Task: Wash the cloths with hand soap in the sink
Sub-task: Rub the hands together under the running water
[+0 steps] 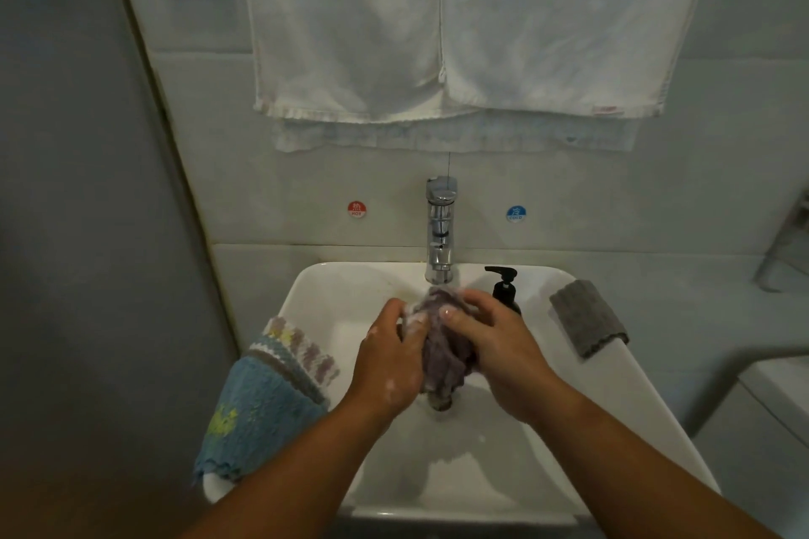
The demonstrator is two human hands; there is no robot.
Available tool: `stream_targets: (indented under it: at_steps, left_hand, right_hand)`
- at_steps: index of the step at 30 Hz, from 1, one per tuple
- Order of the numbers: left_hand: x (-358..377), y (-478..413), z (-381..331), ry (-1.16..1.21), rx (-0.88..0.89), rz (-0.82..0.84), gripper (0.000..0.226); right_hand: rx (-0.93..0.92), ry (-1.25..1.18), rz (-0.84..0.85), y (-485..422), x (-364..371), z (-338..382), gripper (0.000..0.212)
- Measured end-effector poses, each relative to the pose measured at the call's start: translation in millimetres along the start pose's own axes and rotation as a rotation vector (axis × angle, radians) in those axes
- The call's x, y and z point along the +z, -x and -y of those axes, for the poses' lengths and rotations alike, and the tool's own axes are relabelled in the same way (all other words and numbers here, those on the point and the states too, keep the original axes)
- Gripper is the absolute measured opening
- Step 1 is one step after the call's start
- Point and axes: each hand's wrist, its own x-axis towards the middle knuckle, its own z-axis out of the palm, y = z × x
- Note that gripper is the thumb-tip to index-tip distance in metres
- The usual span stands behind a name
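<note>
Purple cloth (442, 357) bunched at frame centre over sink (332, 306), just below tap (441, 232), long axis up-down in frame; left hand (389, 359) and right hand (494, 346) flank it, both curled round it, equally near.
</note>
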Motion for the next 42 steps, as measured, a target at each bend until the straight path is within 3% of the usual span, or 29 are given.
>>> stream_targets:
  at_steps: [3, 7, 9, 11, 14, 17, 19, 25, 28, 31, 34, 36, 38, 40, 42]
  left_hand:
    - [1.6, -3.2, -2.9, -0.001, -0.060, -0.088, 0.017]
    - [2.2, 1.1, -4.2, 0.077, -0.050, 0.006, 0.017]
    - [3.2, 3.2, -3.2, 0.060, 0.025, 0.070, 0.028]
    - [5.4, 1.2, -0.4, -0.004, 0.060, 0.060, 0.023]
    - [7.8, -3.1, -2.2, 0.017, -0.007, -0.088, 0.015]
    - [9.6, -5.3, -10.6, 0.050, -0.105, -0.228, 0.015]
    - [12.5, -5.5, -14.7, 0.050, -0.133, -0.260, 0.016]
    - [15.5, 10.5, -20.7, 0.034, -0.002, -0.093, 0.010]
    - [18.8, 23.3, -24.1, 0.078, 0.004, 0.056, 0.014]
    - [16.5, 16.2, -24.7, 0.017, 0.017, -0.030, 0.013]
    - [11.1, 4.0, -18.5, -0.067, -0.067, -0.129, 0.015]
    - [15.5, 10.0, -18.3, -0.004, -0.142, -0.047, 0.013]
    - [22.5, 24.2, -26.9, 0.160, -0.198, 0.060, 0.016]
    - [24.1, 31.4, -33.2, 0.205, -0.158, 0.071, 0.021]
    - [20.0, 22.7, -32.7, 0.073, -0.029, -0.026, 0.019]
  right_hand:
    - [-0.008, 0.115, 0.010, 6.5, 8.4, -12.5, 0.031]
    - [-0.129, 0.399, -0.129, 0.5, 11.0, -12.6, 0.031]
    - [-0.144, 0.376, -0.123, -2.0, 10.2, -8.0, 0.027]
    - [-0.134, 0.336, -0.157, -2.2, 10.2, -8.4, 0.022]
    - [-0.075, 0.220, -0.147, 6.7, 16.0, -13.8, 0.017]
    - [-0.072, 0.183, -0.032, 21.5, 27.8, -14.5, 0.027]
    - [-0.120, 0.216, -0.066, 24.2, 34.0, -16.3, 0.030]
    - [-0.235, 0.313, -0.314, 5.2, 25.1, -4.7, 0.009]
    - [-0.147, 0.288, -0.386, -7.5, 13.2, -2.7, 0.011]
    - [-0.020, 0.357, -0.288, 5.1, 24.4, -9.6, 0.017]
    - [-0.155, 0.529, -0.179, 22.6, 34.3, -2.7, 0.014]
    - [-0.257, 0.535, -0.183, 17.4, 28.7, 3.1, 0.010]
    - [-0.225, 0.502, -0.273, 1.4, 18.6, 4.6, 0.010]
    - [-0.125, 0.490, -0.331, -6.7, 12.8, -0.5, 0.016]
    - [-0.080, 0.619, -0.254, 0.7, 15.7, -7.9, 0.018]
